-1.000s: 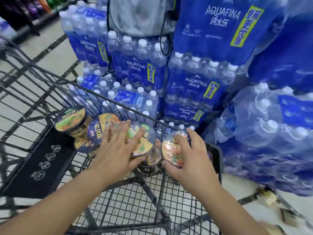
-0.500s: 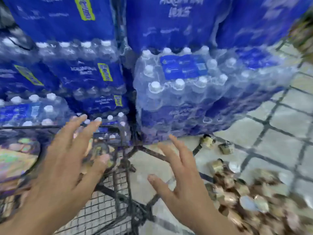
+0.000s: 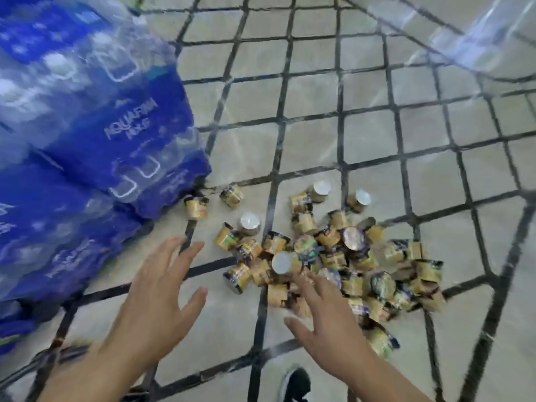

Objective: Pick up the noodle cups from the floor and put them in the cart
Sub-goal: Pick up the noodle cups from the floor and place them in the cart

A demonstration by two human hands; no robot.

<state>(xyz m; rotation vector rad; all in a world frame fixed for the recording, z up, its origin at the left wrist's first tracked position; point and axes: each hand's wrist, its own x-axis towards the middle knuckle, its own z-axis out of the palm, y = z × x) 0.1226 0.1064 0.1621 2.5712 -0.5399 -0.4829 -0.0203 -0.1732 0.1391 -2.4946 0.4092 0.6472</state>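
The tiled floor (image 3: 362, 134) now fills most of the view, pale squares crossed by dark lines, where half a second ago stacked water packs took up the whole far side. Those blue water packs (image 3: 95, 134) now stand only at the left, smeared by motion, with one brand word readable on the wrapping. The wire cart, which lay under both hands one second ago, has dropped almost out of sight; only a dark blurred bit at the near left edge (image 3: 66, 351) may belong to it, and I cannot tell for sure. A clear plastic-wrapped shape (image 3: 475, 39) at the far right is too blurred to name.

The noodle cups (image 3: 342, 256) lie in a loose heap on the floor right of centre, tumbled at all angles, some on their sides, some showing pale round ends. A few strays lie apart on the far left of the heap, near the foot of the water packs. Their labels are too blurred to read.

The left hand (image 3: 158, 297) hovers over bare tile left of the heap, fingers spread wide, holding nothing, where a second ago it lay on cups in the cart. The right hand (image 3: 322, 323) is also spread and empty, its fingertips over the near edge of the heap; whether they touch a cup is unclear. A dark shoe (image 3: 294, 384) shows at the near edge.
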